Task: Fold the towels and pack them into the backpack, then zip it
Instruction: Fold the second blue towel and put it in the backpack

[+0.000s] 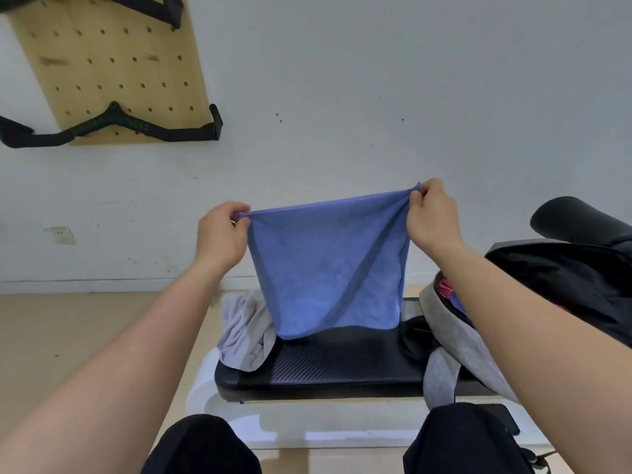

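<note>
Above the black bench (342, 367), blue towel (328, 265) hanging stretched between hands, left hand (219, 234) and right hand (431, 213) pinching its top corners

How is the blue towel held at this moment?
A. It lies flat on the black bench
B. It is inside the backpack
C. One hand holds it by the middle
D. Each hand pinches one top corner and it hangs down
D: the left hand and the right hand each pinch a top corner of the blue towel, which hangs above the bench.
</note>
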